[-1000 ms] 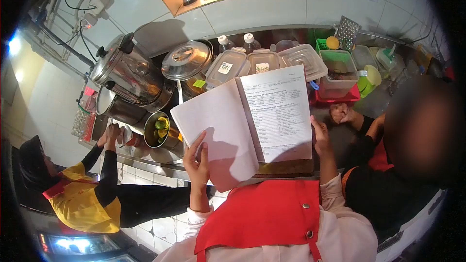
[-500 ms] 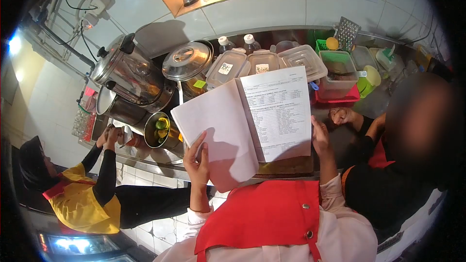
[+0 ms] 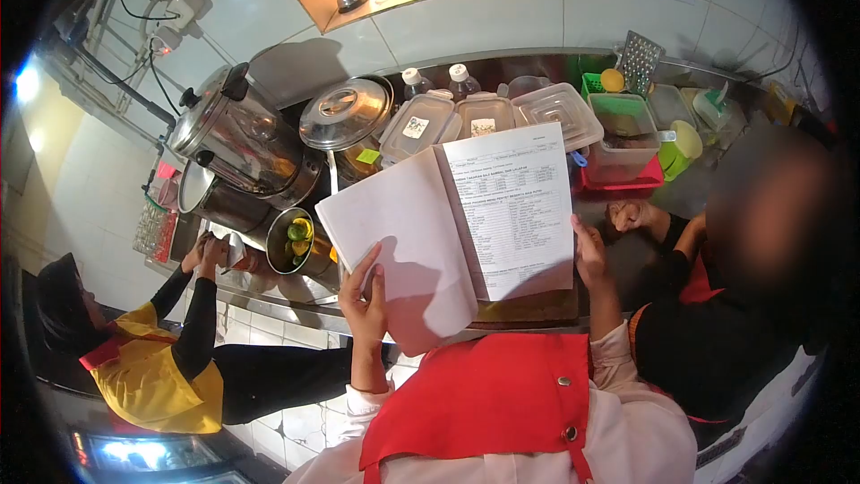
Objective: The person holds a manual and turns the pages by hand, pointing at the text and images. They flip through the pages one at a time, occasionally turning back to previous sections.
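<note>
An open booklet [image 3: 515, 215] with printed text on its right page and a blank left page is spread in front of me, above the counter's edge. My left hand [image 3: 363, 291] grips the lower left side of it, thumb over the blank page. At the right edge of the printed page, my right hand [image 3: 589, 251] holds the paper, its fingers partly behind the sheet. Shadows fall across both pages. Part of a wooden board [image 3: 528, 311] shows beneath the booklet.
Steel pots [image 3: 345, 116] and a pot of green and yellow fruit [image 3: 298, 237] stand left. Lidded plastic containers [image 3: 560, 116] line the back. A co-worker in yellow [image 3: 157, 367] is at the left; another person in black [image 3: 717, 350] leans at the right.
</note>
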A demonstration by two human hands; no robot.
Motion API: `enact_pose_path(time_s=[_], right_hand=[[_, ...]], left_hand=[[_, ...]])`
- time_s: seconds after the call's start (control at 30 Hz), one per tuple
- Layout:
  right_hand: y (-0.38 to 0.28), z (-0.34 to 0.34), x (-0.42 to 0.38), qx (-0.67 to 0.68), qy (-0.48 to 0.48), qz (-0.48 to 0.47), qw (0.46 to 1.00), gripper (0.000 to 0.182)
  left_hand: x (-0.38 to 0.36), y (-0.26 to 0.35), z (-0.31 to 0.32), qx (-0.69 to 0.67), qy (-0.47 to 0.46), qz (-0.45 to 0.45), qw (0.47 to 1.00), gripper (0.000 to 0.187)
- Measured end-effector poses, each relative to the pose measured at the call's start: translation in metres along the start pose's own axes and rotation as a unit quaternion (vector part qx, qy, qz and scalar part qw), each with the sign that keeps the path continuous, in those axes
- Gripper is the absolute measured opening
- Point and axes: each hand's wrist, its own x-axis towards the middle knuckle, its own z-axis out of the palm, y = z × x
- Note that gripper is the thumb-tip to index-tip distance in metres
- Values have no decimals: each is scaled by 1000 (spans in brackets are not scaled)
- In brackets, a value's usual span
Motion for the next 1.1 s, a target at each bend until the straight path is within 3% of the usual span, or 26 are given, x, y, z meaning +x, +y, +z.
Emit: enact_pose_path(time_s=[1.1], right_hand=[[8, -6, 3, 31, -5, 7, 999, 37]], left_hand=[[0, 0, 1, -19, -16, -11, 1000, 32]])
